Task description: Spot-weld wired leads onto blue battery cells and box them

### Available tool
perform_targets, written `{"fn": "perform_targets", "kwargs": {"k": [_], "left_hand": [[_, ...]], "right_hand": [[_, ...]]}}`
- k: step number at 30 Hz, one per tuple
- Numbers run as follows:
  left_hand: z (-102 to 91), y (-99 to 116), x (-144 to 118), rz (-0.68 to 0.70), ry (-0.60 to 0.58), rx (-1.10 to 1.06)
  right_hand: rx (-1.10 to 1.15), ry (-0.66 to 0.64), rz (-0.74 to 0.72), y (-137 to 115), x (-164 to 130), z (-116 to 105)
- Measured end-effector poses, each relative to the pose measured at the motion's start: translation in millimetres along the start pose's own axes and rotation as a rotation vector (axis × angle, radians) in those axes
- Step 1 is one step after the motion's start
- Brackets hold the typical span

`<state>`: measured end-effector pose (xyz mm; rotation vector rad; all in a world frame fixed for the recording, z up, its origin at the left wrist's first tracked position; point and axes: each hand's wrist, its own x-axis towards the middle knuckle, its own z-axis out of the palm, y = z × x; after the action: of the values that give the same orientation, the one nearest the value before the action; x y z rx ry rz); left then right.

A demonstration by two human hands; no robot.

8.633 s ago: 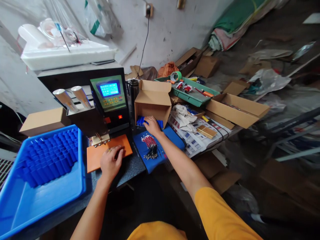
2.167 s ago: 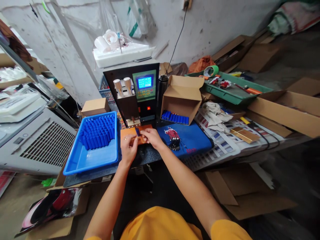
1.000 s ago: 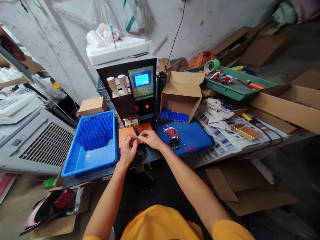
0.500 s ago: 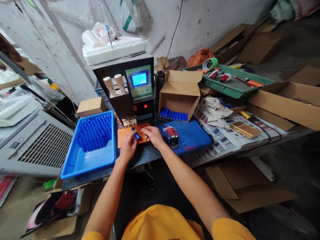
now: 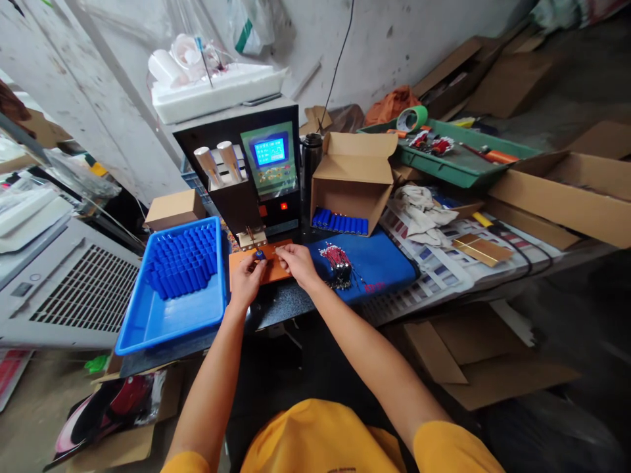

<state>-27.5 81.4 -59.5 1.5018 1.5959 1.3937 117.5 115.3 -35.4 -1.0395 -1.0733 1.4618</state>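
Observation:
My left hand [image 5: 246, 279] is closed around a blue battery cell [image 5: 259, 254], with its end at the thin electrode pins [image 5: 253, 238] of a black spot welder [image 5: 231, 207]. Whether the pins touch the cell I cannot tell. Just to the right, my right hand [image 5: 298, 264] is pinched over the orange board [image 5: 277, 271]; what its fingertips hold is too small to name. The welder's blue screen [image 5: 269, 152] is lit. Left of my hands, many blue cells [image 5: 185, 259] stand packed in a blue tray [image 5: 170, 333].
A bundle of red and black wires [image 5: 338, 263] lies on a blue pad [image 5: 389, 266] at right. Behind it, an open cardboard box [image 5: 352, 190] holds a row of blue cells [image 5: 340, 221]. A dark flask [image 5: 311, 164] stands beside the box. Farther right is a green tray [image 5: 468, 172].
My left hand has brought the blue cell back and to the left, turning it end-on toward the welder's pins. My right hand stays pinched near the same spot. The view has shifted slightly.

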Motion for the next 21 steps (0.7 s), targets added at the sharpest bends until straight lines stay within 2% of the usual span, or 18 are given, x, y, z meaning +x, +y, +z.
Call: {"fn": "perform_targets", "kwargs": {"k": [11,21], "left_hand": [[5.1,-8,-1,0.016,-0.014,0.064],[7.5,-11,-1,0.035,0.002,0.116]], "right_hand": [[-0.054,-0.025,-0.098,4,11,18],[-0.202,-0.004,-0.155,8,17,26]]}}
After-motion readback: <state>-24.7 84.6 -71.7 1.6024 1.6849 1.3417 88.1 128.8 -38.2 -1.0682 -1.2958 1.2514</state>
